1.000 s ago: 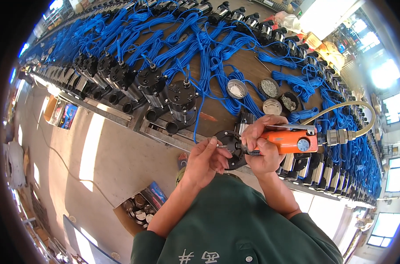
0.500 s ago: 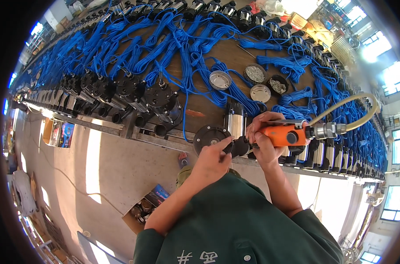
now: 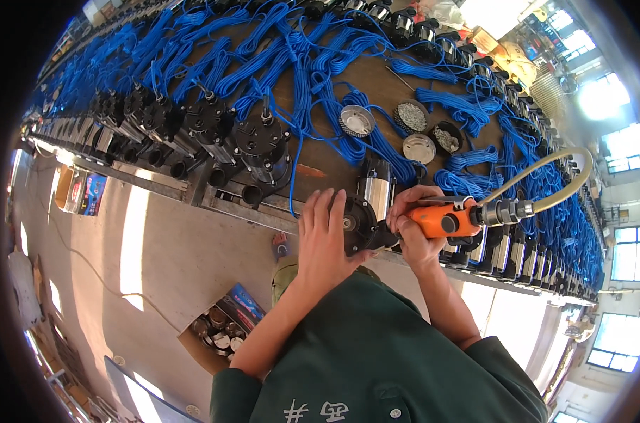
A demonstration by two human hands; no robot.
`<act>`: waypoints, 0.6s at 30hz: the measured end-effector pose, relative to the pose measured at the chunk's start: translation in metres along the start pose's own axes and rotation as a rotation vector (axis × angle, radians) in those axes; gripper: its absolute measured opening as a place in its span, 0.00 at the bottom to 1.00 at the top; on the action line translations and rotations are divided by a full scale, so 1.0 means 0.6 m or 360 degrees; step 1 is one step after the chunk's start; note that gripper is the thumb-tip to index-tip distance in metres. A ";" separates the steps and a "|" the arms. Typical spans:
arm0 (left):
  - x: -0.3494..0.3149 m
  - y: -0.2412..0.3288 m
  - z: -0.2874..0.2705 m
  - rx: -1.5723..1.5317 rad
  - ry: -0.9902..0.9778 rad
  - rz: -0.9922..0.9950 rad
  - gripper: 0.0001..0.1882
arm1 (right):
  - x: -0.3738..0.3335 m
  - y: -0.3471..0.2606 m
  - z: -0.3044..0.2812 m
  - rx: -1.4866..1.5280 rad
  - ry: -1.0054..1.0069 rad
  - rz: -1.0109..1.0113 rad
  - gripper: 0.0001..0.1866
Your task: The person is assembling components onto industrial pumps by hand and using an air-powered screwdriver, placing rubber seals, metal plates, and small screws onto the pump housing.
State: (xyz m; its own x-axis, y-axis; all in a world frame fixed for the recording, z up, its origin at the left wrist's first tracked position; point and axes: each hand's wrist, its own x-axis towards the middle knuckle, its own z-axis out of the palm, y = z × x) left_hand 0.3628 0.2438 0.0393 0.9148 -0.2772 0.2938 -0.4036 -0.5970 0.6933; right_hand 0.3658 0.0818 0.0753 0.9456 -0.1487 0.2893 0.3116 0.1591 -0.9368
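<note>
A pump (image 3: 376, 189) with a shiny metal barrel and a round black end lies at the table's near edge, its end face toward me. My left hand (image 3: 323, 243) rests on the left rim of that black end, fingers stretched upward and thumb along the bottom. Just right of the pump, my right hand (image 3: 420, 236) grips an orange air-powered driver (image 3: 443, 221). A pale air hose (image 3: 580, 166) curves up from its metal coupling (image 3: 506, 211). The driver's tip is hidden behind my right fingers.
Round tins (image 3: 411, 115) with small metal parts and lids stand beyond the pump. Bundles of blue cable (image 3: 302, 92) cover much of the table (image 3: 313, 171). Upright pumps (image 3: 262, 144) line the left edge, others the right. On the floor sits a carton (image 3: 207, 352) of round metal parts.
My left hand has gone from pointing a finger at the pump's end face to lying along its left rim. The driver in my right hand has shifted slightly left.
</note>
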 end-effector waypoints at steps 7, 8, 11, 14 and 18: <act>-0.012 -0.034 0.028 -0.0222 0.0037 0.0040 0.54 | -0.006 0.012 0.008 -0.0123 -0.0133 -0.0068 0.15; -0.009 -0.034 0.025 -0.0213 0.0024 0.0035 0.55 | -0.006 0.013 0.008 -0.0076 -0.0100 -0.0066 0.16; 0.012 -0.019 0.003 -0.0312 0.0011 0.0053 0.46 | -0.006 0.001 0.004 -0.0205 0.0021 0.0034 0.19; 0.087 -0.048 -0.002 -0.0540 0.0004 0.0019 0.33 | -0.013 -0.055 -0.018 -0.0428 0.0064 -0.0005 0.19; 0.274 -0.115 0.100 0.0040 0.0013 0.0517 0.15 | -0.022 -0.185 -0.024 -0.0475 0.0230 -0.0653 0.19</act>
State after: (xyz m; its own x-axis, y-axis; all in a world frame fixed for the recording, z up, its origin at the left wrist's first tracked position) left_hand 0.5400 0.1941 0.0006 0.7379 -0.4505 0.5025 -0.6749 -0.4965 0.5459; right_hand 0.3172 0.0523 0.1727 0.7226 -0.2765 0.6336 0.5933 -0.2224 -0.7737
